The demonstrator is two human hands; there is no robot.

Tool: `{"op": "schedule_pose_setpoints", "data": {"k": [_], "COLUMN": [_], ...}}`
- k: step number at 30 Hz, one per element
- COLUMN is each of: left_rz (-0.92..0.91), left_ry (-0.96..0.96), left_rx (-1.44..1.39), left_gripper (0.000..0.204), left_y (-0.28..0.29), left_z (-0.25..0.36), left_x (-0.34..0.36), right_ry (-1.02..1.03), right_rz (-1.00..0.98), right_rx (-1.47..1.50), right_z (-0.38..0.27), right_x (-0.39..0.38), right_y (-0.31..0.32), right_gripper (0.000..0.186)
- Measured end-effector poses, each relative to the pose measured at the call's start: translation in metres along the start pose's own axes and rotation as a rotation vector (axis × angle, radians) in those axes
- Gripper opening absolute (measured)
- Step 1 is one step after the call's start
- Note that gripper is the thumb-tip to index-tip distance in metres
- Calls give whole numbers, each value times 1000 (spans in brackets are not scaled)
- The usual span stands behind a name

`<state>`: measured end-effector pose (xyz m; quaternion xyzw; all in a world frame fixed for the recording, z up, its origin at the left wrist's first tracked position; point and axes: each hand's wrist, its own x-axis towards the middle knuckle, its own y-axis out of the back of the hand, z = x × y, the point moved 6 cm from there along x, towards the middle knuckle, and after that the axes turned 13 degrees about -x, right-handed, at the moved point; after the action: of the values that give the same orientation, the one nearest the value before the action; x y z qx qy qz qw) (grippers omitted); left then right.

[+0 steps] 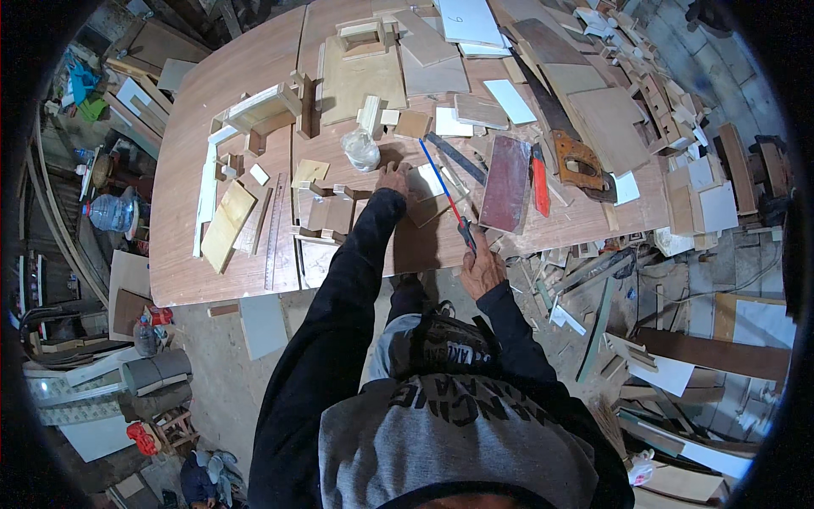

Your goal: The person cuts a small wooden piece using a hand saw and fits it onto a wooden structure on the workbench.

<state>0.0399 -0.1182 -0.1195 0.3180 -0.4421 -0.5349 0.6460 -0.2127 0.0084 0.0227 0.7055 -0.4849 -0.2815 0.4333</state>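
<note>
In my right hand (482, 270), fingers wrapped round the dark handle, is a slim hacksaw (440, 180) with a blue and red frame. It points away from me across a small light board (427, 212) near the table's front edge. My left hand (394, 180) is down at the left side of this board, its fingers curled against it; the fingertips are partly hidden. A white piece (426, 182) lies on the board. Just beyond my left hand sits a clear plastic bag (360, 150). Right of the saw lie a dark red board (507, 184) and a red-handled tool (540, 181).
A small notched wooden frame (329, 212) lies left of my left arm, near a steel ruler (275, 229). Wooden box assemblies (263, 110) stand farther left. A wooden-handled handsaw (581, 161) lies at right. Offcuts litter the floor (543, 297) beside the brown table (182, 254).
</note>
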Motion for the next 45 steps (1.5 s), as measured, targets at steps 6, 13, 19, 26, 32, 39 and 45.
{"op": "schedule_pose_setpoints", "data": {"k": [6,13,19,26,32,39,45], "left_rz": [89,318,296,422,441,353,360], "left_ry": [335,395,444,331,309,363,362], "left_rx": [-242,-167,-93,-70,-63,-36,-52], "left_gripper": [43,27,19,15,12,11,12], "left_y": [22,46,39,46,49,58,58], "left_z": [25,61,63,71,73,80,78], "left_x": [-24,-23,-23,-23,-25,-23,-27], "right_ry": [9,-90,-82,-280,24,75,65], "right_rz": [-32,-139,-236,-331,-163,-35,3], "right_rx": [93,-6,184,1380,-43,16,175], "right_z": [8,12,14,42,13,-9,5], "right_x": [-11,-15,-24,-18,-12,-19,-20], "right_y": [-13,-22,-30,-102,-48,-6,-25], "right_gripper": [59,62,59,61,63,86,87]}}
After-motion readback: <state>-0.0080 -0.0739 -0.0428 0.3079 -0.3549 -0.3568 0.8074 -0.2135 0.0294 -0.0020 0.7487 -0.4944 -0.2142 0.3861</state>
